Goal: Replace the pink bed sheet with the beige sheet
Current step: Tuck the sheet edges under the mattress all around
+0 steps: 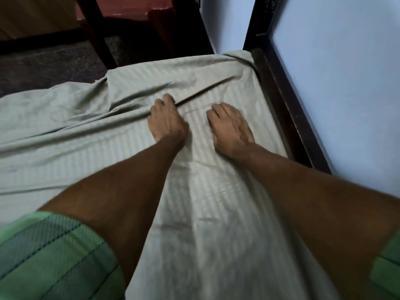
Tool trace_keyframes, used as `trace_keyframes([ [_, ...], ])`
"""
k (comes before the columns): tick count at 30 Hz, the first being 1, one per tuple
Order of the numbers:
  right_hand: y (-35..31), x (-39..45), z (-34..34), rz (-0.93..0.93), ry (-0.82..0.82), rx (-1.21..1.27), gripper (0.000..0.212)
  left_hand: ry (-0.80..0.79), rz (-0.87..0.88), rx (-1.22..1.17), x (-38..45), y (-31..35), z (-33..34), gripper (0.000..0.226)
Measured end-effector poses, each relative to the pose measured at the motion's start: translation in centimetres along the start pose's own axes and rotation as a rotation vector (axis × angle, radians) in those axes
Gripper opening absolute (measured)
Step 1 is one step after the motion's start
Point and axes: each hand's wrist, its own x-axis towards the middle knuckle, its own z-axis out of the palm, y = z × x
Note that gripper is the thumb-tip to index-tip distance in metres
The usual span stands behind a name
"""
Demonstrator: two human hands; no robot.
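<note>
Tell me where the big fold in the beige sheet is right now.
In the head view, the fold runs diagonally just beyond the left hand, rising toward the dark bed frame on the right.

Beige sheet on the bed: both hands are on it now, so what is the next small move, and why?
Probably sweep the left hand outward toward the bed's left edge. The beige sheet lies fairly flat under the right hand near the dark bed frame, but a long raised fold starts at the left hand's fingers, and the cloth left of it is bunched.
</note>
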Motion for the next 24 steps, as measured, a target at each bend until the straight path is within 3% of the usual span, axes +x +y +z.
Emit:
trace_keyframes([
  [3,-0.9,-1.1,0.9,-0.03,-0.039,-0.011,0.042,-0.046,-0.17,-0.052,0.6,-2.4,-0.4,0.057],
  [6,-1.7,-0.5,1.3,0.004,-0.065,0.001,0.044,-0.095,-0.18,-0.049,2.2,-3.2,-0.8,0.046],
  [9,-2.6,0.7,1.4,0.052,-0.19,0.019,0.061,-0.133,-0.257,-0.083,3.8,-3.7,-0.9,0.034],
  [13,-2.5,3.1,1.4,0.112,-0.347,0.062,0.079,-0.039,-0.2,-0.235,5.1,-4.0,-1.4,0.031],
  [16,-2.5,5.0,1.6,0.175,-0.413,0.082,0.084,0.051,-0.139,-0.339,5.6,-4.2,-2.0,0.031],
  [18,-2.8,5.5,1.9,0.217,-0.442,0.106,0.082,0.024,-0.069,-0.401,5.0,-4.5,-1.7,0.036],
  [22,-4.7,3.7,1.8,0.287,-0.271,0.115,0.07,-0.13,0.237,-0.263,1.2,-6.1,0.0,0.077],
  [24,-6.6,0.5,1.7,0.283,-0.114,0.176,0.063,-0.051,0.269,-0.16,-2.4,-7.6,1.0,0.071],
])
